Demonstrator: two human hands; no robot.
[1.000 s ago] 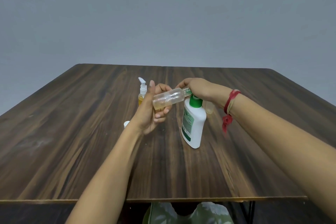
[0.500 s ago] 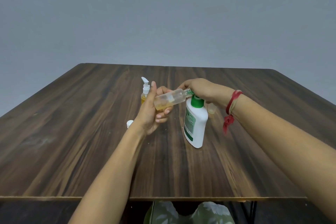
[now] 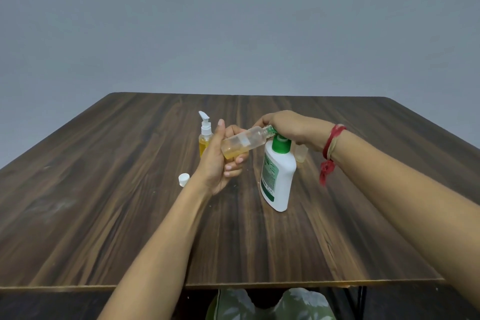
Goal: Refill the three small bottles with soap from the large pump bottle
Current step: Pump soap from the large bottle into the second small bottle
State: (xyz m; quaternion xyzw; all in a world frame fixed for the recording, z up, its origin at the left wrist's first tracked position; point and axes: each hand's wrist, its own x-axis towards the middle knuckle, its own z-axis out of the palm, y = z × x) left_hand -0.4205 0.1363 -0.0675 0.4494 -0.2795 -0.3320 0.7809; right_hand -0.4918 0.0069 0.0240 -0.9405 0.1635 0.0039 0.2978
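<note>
The large white pump bottle (image 3: 279, 176) with a green collar stands near the table's middle. My right hand (image 3: 288, 126) rests on top of its pump head, hiding most of it. My left hand (image 3: 220, 161) grips a small clear bottle (image 3: 245, 141), tilted with its open neck against the green pump spout; a little yellow soap lies in its lower end. A second small bottle (image 3: 204, 138), with a white pump and yellow soap, stands behind my left hand. A third small clear bottle (image 3: 301, 152) shows partly behind my right wrist.
A white cap (image 3: 183, 179) lies on the dark wooden table (image 3: 104, 202) just left of my left wrist. The table's front edge runs across the bottom of the view, and a grey wall rises behind the far edge.
Both hands and the bottles stay almost as they were. The whole view has shifted slightly; the soap level in the tilted bottle looks about the same.
</note>
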